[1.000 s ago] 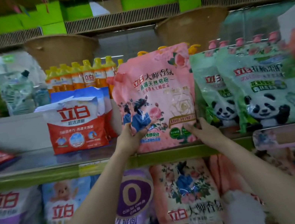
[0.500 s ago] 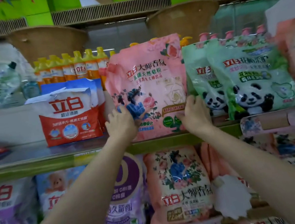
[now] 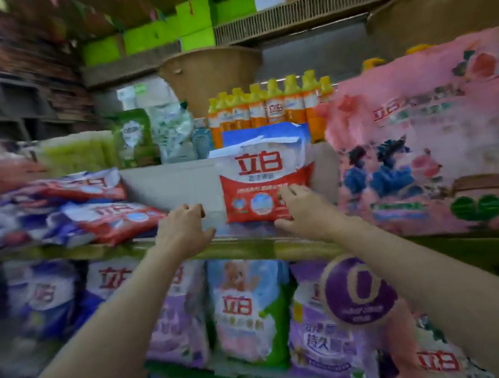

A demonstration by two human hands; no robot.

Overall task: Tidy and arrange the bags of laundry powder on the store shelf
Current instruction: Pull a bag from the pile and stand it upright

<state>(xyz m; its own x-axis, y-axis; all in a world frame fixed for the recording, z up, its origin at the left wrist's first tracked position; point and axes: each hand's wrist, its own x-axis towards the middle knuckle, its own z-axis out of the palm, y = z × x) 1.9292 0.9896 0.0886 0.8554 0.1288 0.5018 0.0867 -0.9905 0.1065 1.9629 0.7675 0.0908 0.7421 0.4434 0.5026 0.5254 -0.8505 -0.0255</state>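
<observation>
I saw a red-and-white laundry powder bag (image 3: 265, 183) standing upright on the shelf (image 3: 244, 242), its front printed with the 立白 brand in big red characters. My right hand (image 3: 302, 209) touched its lower right corner, fingers loosely bent, gripping nothing. My left hand (image 3: 184, 229) hovered just left of it, fingers curled, empty. A pink 立白 bag (image 3: 425, 143) stood to the right, blurred.

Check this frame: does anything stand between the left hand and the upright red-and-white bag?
Nothing visible does. The left hand hovers over the shelf edge, left of the red-and-white bag, with only bare shelf between them. The right hand already touches the bag's lower right.
</observation>
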